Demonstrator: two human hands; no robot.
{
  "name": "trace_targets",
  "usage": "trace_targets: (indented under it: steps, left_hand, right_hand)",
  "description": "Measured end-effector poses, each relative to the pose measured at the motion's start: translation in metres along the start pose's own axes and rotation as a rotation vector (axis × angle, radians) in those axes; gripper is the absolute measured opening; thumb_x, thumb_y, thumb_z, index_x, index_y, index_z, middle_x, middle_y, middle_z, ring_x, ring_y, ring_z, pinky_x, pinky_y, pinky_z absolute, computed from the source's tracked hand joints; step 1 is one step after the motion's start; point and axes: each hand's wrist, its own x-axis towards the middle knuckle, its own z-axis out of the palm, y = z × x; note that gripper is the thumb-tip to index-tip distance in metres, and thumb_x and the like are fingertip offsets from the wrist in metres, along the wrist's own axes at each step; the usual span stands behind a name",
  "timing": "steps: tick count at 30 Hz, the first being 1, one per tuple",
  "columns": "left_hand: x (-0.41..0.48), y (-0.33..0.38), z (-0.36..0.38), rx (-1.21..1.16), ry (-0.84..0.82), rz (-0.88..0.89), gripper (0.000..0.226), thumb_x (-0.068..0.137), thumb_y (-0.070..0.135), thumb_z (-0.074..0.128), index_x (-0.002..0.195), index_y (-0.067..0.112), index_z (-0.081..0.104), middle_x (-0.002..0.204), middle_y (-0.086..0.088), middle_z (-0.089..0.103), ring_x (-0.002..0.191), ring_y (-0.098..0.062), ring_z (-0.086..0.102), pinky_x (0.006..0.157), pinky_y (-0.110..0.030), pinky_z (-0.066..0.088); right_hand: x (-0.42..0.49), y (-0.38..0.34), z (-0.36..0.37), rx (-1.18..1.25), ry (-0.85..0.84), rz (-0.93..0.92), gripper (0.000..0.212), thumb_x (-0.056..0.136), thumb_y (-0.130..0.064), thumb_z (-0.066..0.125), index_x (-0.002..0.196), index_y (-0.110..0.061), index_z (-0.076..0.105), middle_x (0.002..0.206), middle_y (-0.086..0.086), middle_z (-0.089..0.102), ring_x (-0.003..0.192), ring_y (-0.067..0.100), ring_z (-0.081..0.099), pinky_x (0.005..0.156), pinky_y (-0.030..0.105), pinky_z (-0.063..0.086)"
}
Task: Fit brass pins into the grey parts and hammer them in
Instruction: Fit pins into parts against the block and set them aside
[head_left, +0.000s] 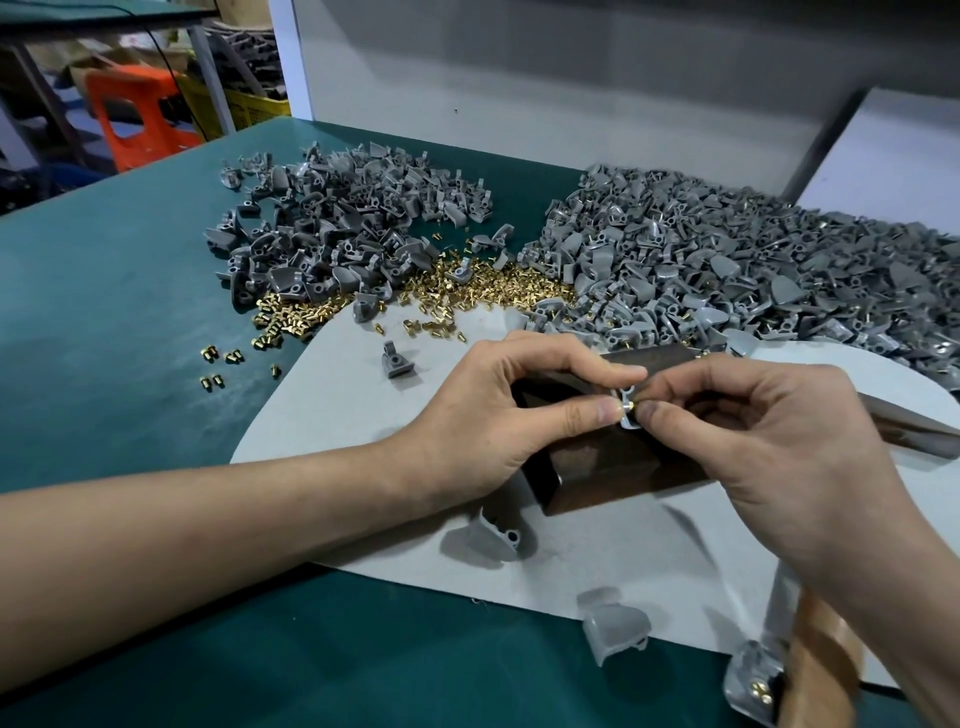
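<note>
Head view: both hands meet over a dark block (597, 467) on a pale grey mat (363, 415). The left hand (519, 410) pinches a small grey part (628, 422) between thumb and forefinger, which hide most of it. The right hand (769, 441) has its fingertips closed on a brass pin (628, 407) set against that part; how deep the pin sits cannot be made out. A wooden handle (826, 660) lies partly under the right forearm, its end cut off by the frame edge. Behind the hands, on the green table (130, 312), a heap of loose pins (467, 291) lies between a left pile of grey parts (337, 228) and a right pile (727, 270) that runs out of frame.
</note>
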Motion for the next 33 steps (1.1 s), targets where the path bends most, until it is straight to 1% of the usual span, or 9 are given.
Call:
trace_targets:
  steps: [4,6,9,12,18,24,27,30,33]
  left_hand:
    - [-0.0001,-0.0005,-0.0001,-0.005,0.004,-0.007,0.024,0.078,0.001,0.071,0.1,0.012,0.07,0.087,0.011,0.068,0.087,-0.002,0.062,0.082,-0.013,0.043]
    - [-0.0004,-0.0002,0.0005,0.006,0.005,0.008,0.026,0.078,0.001,0.071,0.101,0.012,0.069,0.089,0.008,0.067,0.089,-0.003,0.061,0.083,-0.013,0.042]
    - [-0.0004,0.0004,0.0002,0.012,0.001,0.027,0.029,0.077,0.0,0.071,0.103,0.012,0.067,0.095,0.0,0.062,0.092,0.001,0.058,0.085,-0.011,0.04]
    - [-0.0001,0.0014,-0.0003,0.001,-0.004,0.023,0.03,0.076,0.001,0.071,0.104,0.012,0.067,0.091,0.0,0.059,0.088,0.002,0.056,0.083,-0.011,0.04]
    - [-0.0003,0.0005,-0.0006,0.018,0.0,0.023,0.027,0.077,0.002,0.071,0.101,0.014,0.069,0.086,0.005,0.063,0.085,-0.003,0.057,0.082,-0.014,0.04]
    - [-0.0008,0.0013,-0.0009,0.009,0.001,0.005,0.026,0.077,0.005,0.071,0.101,0.015,0.069,0.089,-0.002,0.065,0.087,-0.006,0.059,0.083,-0.016,0.042]
    - [-0.0006,0.0025,-0.0009,0.012,0.0,-0.005,0.025,0.078,0.005,0.071,0.1,0.015,0.069,0.089,-0.003,0.066,0.088,-0.007,0.059,0.084,-0.017,0.042]
    - [-0.0017,0.0012,-0.002,0.045,-0.004,0.0,0.022,0.079,0.01,0.071,0.1,0.017,0.07,0.09,-0.005,0.067,0.089,-0.009,0.06,0.084,-0.018,0.043]
    - [-0.0018,0.0014,-0.0042,0.05,-0.022,0.016,0.022,0.081,0.013,0.071,0.101,0.022,0.07,0.088,-0.004,0.067,0.086,-0.004,0.06,0.081,-0.014,0.043]
  right_hand:
    - [0.0003,0.0014,0.0004,-0.004,0.002,-0.004,0.02,0.072,-0.009,0.074,0.073,-0.029,0.074,0.064,-0.002,0.069,0.055,0.006,0.059,0.055,0.016,0.051]
    - [0.0,0.0013,0.0008,-0.003,-0.001,-0.002,0.019,0.073,-0.01,0.074,0.074,-0.029,0.074,0.065,-0.001,0.07,0.056,0.007,0.059,0.055,0.018,0.052]
    - [-0.0002,0.001,0.0018,-0.007,0.006,-0.006,0.02,0.073,-0.01,0.074,0.074,-0.029,0.074,0.067,-0.002,0.07,0.056,0.006,0.059,0.055,0.016,0.051]
    - [-0.0002,0.0009,0.0023,-0.002,0.01,-0.002,0.02,0.072,-0.01,0.074,0.074,-0.029,0.073,0.067,-0.002,0.07,0.056,0.005,0.058,0.055,0.015,0.05]
    - [0.0003,0.0026,0.003,0.001,0.001,-0.004,0.02,0.074,-0.01,0.074,0.073,-0.029,0.073,0.065,-0.002,0.069,0.056,0.005,0.058,0.054,0.014,0.049]
    - [0.0004,0.0035,0.0031,0.03,-0.018,0.011,0.018,0.074,-0.01,0.072,0.075,-0.028,0.073,0.07,0.003,0.07,0.06,0.009,0.06,0.057,0.018,0.053]
    - [0.0009,0.0032,0.0024,0.037,-0.028,0.017,0.018,0.075,-0.009,0.072,0.075,-0.027,0.073,0.07,0.004,0.07,0.061,0.01,0.061,0.056,0.018,0.053]
    - [0.0009,0.0041,0.0021,0.034,-0.053,0.013,0.016,0.074,-0.011,0.071,0.075,-0.027,0.072,0.07,0.003,0.07,0.062,0.01,0.062,0.055,0.018,0.052]
    - [0.001,0.0051,0.0016,0.038,-0.05,0.012,0.015,0.074,-0.013,0.071,0.075,-0.028,0.072,0.07,0.0,0.07,0.063,0.009,0.063,0.054,0.017,0.052]
